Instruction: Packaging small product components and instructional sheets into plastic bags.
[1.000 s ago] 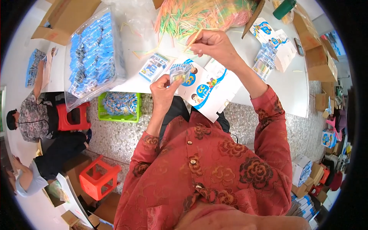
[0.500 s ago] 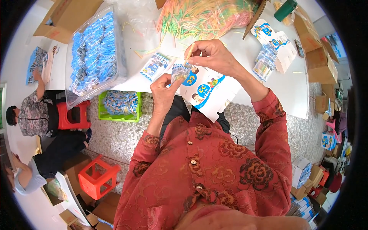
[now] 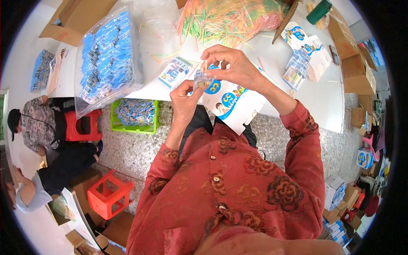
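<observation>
My left hand point(image 3: 183, 102) grips a small blue-and-white packet point(image 3: 201, 80) between thumb and fingers, holding it upright. At the packet's top edge my right hand point(image 3: 236, 68) pinches a thin pale yellow straw point(image 3: 206, 64), its thumb beside the packet. The straw's lower end meets the packet's top; whether it is inside I cannot tell. Below both hands lies a white printed carton point(image 3: 238, 114) with blue patches, partly over the table edge. Another blue-and-white packet point(image 3: 175, 72) lies flat on the table to the left of my hands.
A clear tray point(image 3: 137, 72) full of blue packets stands at the left. Behind my hands a clear bag point(image 3: 229, 23) spills coloured straws. More packets point(image 3: 296, 70) and a phone point(image 3: 334, 55) lie at right. A green crate point(image 3: 135, 128) sits below the table; co-workers are at far left.
My right hand's fingers have shifted lower and more over the packet, and less of the straw shows above it. The packet has moved slightly right with my left hand.
</observation>
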`<action>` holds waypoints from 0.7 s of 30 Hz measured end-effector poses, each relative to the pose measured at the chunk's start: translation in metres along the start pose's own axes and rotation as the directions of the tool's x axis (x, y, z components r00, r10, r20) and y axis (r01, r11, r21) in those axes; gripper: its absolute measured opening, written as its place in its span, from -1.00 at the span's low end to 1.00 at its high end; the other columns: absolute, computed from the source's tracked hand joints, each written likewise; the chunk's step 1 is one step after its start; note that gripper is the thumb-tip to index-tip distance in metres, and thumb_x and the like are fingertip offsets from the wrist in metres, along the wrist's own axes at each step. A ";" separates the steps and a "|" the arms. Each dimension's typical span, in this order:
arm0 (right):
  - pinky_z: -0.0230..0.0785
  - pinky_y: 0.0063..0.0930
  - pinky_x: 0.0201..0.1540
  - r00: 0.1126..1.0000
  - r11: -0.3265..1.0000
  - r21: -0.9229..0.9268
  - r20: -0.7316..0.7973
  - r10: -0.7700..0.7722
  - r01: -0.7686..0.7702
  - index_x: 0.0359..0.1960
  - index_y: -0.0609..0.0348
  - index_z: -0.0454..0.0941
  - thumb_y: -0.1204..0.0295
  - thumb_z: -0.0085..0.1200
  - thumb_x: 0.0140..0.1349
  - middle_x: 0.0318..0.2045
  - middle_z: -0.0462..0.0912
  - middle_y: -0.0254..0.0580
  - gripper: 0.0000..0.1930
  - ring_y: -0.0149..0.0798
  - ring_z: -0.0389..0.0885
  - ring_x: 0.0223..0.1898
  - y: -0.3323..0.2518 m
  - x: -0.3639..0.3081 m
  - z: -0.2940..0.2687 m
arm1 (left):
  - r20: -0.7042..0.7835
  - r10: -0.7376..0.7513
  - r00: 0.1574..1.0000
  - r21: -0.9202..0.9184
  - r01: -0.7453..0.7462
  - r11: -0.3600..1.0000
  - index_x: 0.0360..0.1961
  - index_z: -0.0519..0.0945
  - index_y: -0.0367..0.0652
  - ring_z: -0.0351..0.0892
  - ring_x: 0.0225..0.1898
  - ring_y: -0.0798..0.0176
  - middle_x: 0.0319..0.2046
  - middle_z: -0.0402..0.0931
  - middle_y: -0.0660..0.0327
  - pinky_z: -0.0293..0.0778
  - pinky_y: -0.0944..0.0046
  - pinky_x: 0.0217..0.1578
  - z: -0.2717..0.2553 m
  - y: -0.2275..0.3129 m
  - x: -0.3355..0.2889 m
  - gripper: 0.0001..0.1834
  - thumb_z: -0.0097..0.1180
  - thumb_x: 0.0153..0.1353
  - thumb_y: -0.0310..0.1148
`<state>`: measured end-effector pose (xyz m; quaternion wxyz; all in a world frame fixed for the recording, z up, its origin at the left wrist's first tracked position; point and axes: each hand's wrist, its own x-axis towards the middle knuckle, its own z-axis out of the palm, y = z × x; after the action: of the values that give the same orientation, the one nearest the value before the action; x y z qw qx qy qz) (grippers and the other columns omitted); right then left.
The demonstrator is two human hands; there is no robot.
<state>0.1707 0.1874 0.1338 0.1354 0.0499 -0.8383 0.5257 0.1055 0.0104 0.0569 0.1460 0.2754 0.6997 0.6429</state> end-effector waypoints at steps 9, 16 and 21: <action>0.41 -0.69 -0.47 0.997 0.984 0.163 -0.021 0.075 -0.071 -0.17 0.14 0.58 0.47 0.02 0.20 -0.15 0.51 -0.27 -0.81 -0.56 0.48 -0.39 0.004 0.002 0.001 | 0.025 -0.048 0.999 -0.159 0.052 0.986 -0.41 0.61 -0.30 0.35 -0.51 0.60 -0.55 0.50 0.40 0.26 0.55 -0.50 0.001 0.004 0.000 -0.90 0.23 -0.01 -0.55; 0.37 -0.67 -0.34 0.986 0.952 0.267 -0.042 0.164 -0.147 -0.16 0.19 0.56 0.45 0.08 0.16 -0.29 0.59 -0.30 -0.78 -0.55 0.49 -0.37 0.004 -0.005 0.010 | 0.065 -0.048 0.997 -0.390 0.069 0.918 -0.26 0.59 -0.32 0.45 -0.38 0.55 -0.38 0.56 0.33 0.37 0.52 -0.36 0.005 0.015 0.000 -0.82 0.18 0.05 -0.59; 0.39 -0.53 -0.23 0.979 0.957 0.207 0.043 0.201 -0.205 -0.20 0.22 0.56 0.41 0.16 0.10 -0.38 0.62 -0.29 -0.76 -0.51 0.51 -0.33 0.031 -0.027 0.011 | 0.164 -0.061 0.985 -0.249 0.101 0.963 -0.25 0.58 -0.33 0.45 -0.38 0.54 -0.36 0.56 0.31 0.38 0.50 -0.35 0.007 0.007 0.000 -0.81 0.17 0.06 -0.59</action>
<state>0.1878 0.1896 0.0953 0.0658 -0.0167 -0.7800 0.6221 0.1107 0.0159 0.0631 0.2603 0.2744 0.6078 0.6982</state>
